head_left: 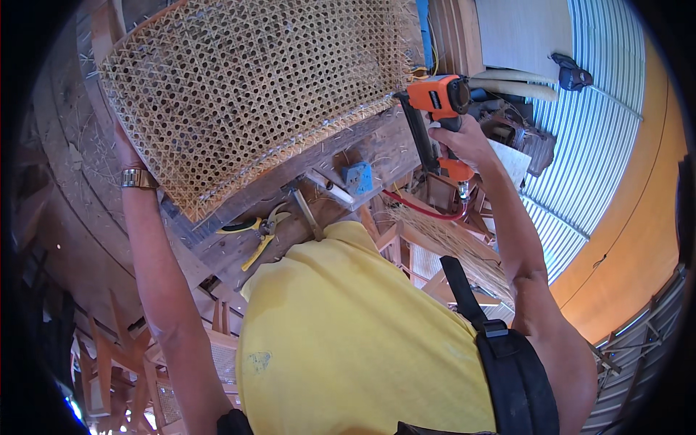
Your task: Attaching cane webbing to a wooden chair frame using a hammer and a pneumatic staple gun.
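Observation:
A woven cane panel (254, 94) on a wooden frame lies tilted across the workbench. My left hand (127, 151), with a metal watch at its wrist, grips the panel's left edge; its fingers are mostly hidden there. In my right hand (467, 141) is an orange and black air nail gun (438, 98), its handle wrapped by my fingers. The gun's nose touches or nearly touches the panel's right front corner; I cannot tell which. From the handle's base runs a red air hose (435, 216).
On the bench (391, 138) near my body lie yellow-handled cutters (259, 235), a hammer-like tool (308, 214), a pale tube (330, 187) and a blue block (357, 177). Cane strands (453, 243) and wooden chair frames (119, 355) stand below. Corrugated sheeting (591, 152) rises at right.

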The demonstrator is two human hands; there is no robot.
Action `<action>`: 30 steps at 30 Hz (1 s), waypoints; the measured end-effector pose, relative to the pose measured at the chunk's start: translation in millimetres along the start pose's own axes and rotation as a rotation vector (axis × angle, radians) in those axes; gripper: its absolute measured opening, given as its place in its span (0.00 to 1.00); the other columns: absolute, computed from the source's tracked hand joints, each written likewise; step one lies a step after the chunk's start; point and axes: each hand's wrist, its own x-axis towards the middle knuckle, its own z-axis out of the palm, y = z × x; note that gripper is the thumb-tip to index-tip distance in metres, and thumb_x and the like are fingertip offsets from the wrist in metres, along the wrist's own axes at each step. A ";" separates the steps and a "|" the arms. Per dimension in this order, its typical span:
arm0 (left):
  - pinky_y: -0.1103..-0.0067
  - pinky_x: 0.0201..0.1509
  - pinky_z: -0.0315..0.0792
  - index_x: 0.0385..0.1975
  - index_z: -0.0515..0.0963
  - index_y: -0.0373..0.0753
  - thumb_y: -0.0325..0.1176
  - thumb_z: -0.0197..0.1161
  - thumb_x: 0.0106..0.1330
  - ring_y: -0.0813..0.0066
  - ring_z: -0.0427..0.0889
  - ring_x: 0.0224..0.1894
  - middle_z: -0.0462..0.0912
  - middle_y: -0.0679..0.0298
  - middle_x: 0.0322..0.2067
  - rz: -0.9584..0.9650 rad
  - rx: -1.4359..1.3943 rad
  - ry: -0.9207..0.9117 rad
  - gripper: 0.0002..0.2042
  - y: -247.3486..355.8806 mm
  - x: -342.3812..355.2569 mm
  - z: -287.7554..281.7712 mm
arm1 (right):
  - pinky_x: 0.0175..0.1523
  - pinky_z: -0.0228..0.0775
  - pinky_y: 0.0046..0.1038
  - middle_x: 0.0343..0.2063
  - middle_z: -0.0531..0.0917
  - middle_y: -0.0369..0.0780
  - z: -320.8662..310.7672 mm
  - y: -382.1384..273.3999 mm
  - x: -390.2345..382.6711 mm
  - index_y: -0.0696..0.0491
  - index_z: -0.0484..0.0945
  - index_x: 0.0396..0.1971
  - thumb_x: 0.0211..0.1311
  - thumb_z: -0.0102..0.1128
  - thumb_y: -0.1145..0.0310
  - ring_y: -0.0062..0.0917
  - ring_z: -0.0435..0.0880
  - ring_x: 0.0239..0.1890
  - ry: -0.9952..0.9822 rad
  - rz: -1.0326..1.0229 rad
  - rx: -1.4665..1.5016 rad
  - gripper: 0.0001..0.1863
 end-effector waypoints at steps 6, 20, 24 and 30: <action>0.62 0.53 0.76 0.64 0.64 0.38 0.59 0.45 0.66 0.54 0.79 0.53 0.74 0.53 0.58 0.014 0.018 0.035 0.34 -0.2 -0.3 0.3 | 0.24 0.71 0.24 0.18 0.75 0.33 4.1 2.0 -1.8 0.57 0.77 0.34 0.54 0.63 0.73 0.17 0.74 0.18 0.023 -0.004 -0.066 0.08; 0.60 0.55 0.76 0.66 0.62 0.39 0.62 0.48 0.65 0.54 0.78 0.54 0.72 0.53 0.60 0.019 0.031 -0.020 0.37 -2.0 0.8 -5.1 | 0.24 0.71 0.24 0.17 0.74 0.32 -2.6 -0.2 4.1 0.57 0.77 0.36 0.53 0.63 0.72 0.18 0.74 0.17 -0.003 0.078 -0.045 0.11; 0.60 0.54 0.76 0.66 0.63 0.40 0.62 0.49 0.64 0.54 0.78 0.54 0.72 0.53 0.60 -0.001 0.004 0.007 0.37 -1.7 -2.0 -3.2 | 0.24 0.70 0.24 0.16 0.74 0.32 -4.4 -5.8 6.0 0.57 0.77 0.37 0.53 0.63 0.71 0.18 0.74 0.17 -0.031 0.067 -0.060 0.11; 0.61 0.53 0.76 0.65 0.64 0.40 0.63 0.50 0.63 0.55 0.79 0.53 0.74 0.54 0.58 -0.008 0.000 -0.006 0.37 -1.8 -3.4 -2.3 | 0.24 0.68 0.25 0.16 0.75 0.34 -9.9 -17.1 11.6 0.56 0.76 0.33 0.51 0.62 0.71 0.19 0.76 0.17 -0.071 0.084 -0.049 0.09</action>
